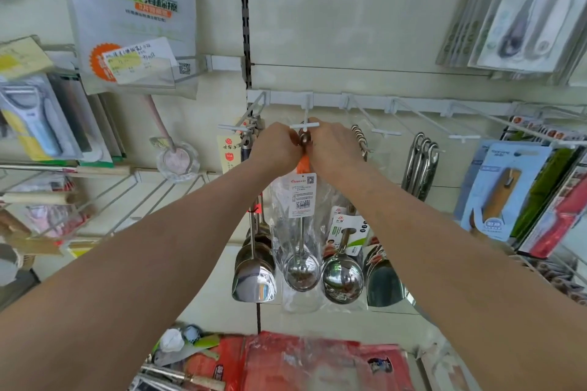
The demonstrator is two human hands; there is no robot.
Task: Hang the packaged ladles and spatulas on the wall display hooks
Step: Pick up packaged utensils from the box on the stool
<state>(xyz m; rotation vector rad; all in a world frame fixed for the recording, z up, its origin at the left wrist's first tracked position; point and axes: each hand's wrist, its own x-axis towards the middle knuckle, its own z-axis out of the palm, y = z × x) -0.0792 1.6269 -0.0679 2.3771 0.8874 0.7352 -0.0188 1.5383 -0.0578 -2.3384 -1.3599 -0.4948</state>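
Left hand (279,144) and right hand (333,144) both pinch the top of the packaged ladle (301,267), grip closed on its handle end just below the tip of a white wall hook (305,125). Bowl hangs down between the forearms. Neighbouring hooks carry a spatula (254,282) and another ladle (342,279). Cream wall panel (349,25) behind.
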